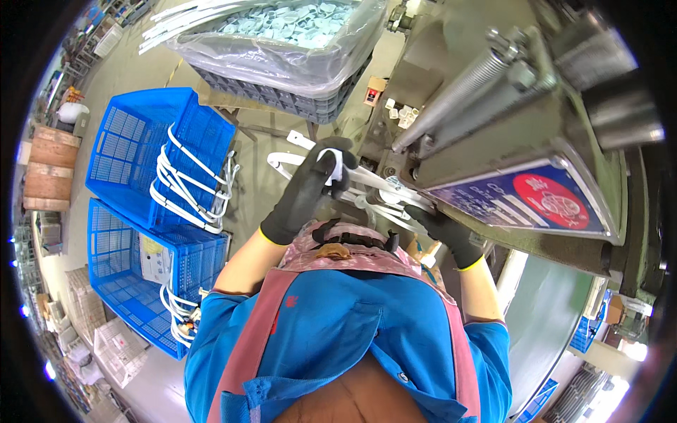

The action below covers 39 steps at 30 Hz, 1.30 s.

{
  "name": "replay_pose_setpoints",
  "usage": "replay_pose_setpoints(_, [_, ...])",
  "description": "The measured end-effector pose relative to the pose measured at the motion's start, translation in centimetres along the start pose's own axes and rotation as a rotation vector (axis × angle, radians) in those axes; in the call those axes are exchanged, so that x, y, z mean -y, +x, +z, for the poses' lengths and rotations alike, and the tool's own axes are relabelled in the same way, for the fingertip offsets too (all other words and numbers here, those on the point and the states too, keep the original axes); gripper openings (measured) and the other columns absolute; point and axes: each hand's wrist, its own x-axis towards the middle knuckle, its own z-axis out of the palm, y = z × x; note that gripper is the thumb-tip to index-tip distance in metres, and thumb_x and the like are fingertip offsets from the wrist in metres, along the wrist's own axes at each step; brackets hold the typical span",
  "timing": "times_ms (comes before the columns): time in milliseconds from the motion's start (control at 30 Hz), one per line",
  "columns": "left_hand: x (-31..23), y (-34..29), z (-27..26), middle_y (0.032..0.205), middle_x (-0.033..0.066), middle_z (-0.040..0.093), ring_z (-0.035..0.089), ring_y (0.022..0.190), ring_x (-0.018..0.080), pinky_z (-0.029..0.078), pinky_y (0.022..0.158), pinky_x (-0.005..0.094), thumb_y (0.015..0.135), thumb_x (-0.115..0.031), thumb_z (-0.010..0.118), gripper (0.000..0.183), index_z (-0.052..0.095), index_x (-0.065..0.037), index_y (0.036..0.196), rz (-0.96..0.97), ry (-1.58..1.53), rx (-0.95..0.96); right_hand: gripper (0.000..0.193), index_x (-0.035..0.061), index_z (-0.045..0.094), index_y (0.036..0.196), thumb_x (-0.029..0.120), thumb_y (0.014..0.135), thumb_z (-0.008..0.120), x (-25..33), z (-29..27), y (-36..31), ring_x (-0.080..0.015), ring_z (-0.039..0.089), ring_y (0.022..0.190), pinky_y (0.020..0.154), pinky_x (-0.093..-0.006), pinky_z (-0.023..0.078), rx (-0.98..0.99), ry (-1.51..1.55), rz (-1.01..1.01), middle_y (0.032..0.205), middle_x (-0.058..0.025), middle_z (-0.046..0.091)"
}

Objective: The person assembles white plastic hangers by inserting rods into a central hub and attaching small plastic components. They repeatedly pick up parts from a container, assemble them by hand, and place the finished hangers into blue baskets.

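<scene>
My left hand [307,187], in a black glove, is closed with a small curved white piece [333,168] between thumb and fingers. Just past it is a white flat bar [368,178] that runs toward the press [515,162]; its flat end with a hole pokes out beyond my fingers. My right hand [448,229], also black-gloved, has its fingers closed around the bar's other end, close under the press; the fingertips are partly hidden. White bent tubes [384,209] lie below the bar, between my hands.
Two blue plastic crates [116,130] on the left contain white bent tubes [187,194]. At the far side, a grey crate [303,102] lined with clear plastic holds many pale pieces [296,25] and long white strips [180,21]. Small white blocks [403,115] sit by the press.
</scene>
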Motion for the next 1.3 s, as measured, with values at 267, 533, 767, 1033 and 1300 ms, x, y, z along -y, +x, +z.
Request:
replay_pose_setpoints(267, [3.6,3.5,3.6,0.106,0.0242,0.055,0.053,0.095,0.043,0.044,0.084,0.0483,0.083,-0.029,0.067,0.04,0.056,-0.004,0.113,0.774,1.273,0.226,0.052,0.0076,0.06,0.117,0.043,0.081,0.071,2.0,1.4,-0.9,-0.0285,0.06,0.099,0.085,-0.0403,0.047,-0.226,-0.406,-0.189,0.111,-0.0122,0.064])
replay_pose_setpoints(533, [5.5,4.0,3.4,0.137,0.0153,0.047,0.04,0.13,0.0337,0.026,0.109,0.0472,0.081,-0.038,0.066,0.063,0.047,-0.01,0.134,0.73,1.637,0.298,0.054,0.012,0.061,0.116,0.05,0.078,0.07,5.0,0.5,-0.6,-0.0357,0.061,0.095,0.079,-0.0448,0.049,-0.284,-0.221,-0.014,0.108,-0.0144,0.063])
replay_pose_setpoints(767, [4.7,4.0,3.3,0.127,0.0166,0.054,0.049,0.118,0.0364,0.035,0.101,0.047,0.073,-0.032,0.075,0.067,0.05,-0.009,0.13,0.697,1.525,0.273,0.056,0.0096,0.061,0.113,0.05,0.076,0.072,5.0,1.3,-0.8,-0.0359,0.061,0.093,0.078,-0.0451,0.049,-0.29,-0.323,0.047,0.106,-0.0143,0.063])
replay_pose_setpoints(1033, [4.8,5.3,3.4,0.104,0.0193,0.06,0.057,0.095,0.0375,0.044,0.085,0.0458,0.064,-0.03,0.079,0.057,0.062,-0.005,0.112,0.72,1.316,0.306,0.056,0.0108,0.065,0.108,0.054,0.074,0.072,6.4,0.7,-0.3,-0.0349,0.063,0.09,0.079,-0.0432,0.048,-0.388,-0.343,0.036,0.099,-0.0118,0.066])
replay_pose_setpoints(1300, [4.4,6.2,2.0,0.114,0.0165,0.057,0.054,0.107,0.0388,0.043,0.091,0.0482,0.07,-0.037,0.076,0.061,0.055,-0.007,0.119,0.674,1.416,0.526,0.053,0.0153,0.067,0.108,0.054,0.073,0.072,7.7,0.3,-0.1,-0.0314,0.062,0.095,0.08,-0.0427,0.049,-0.384,-0.468,0.133,0.105,-0.0087,0.066])
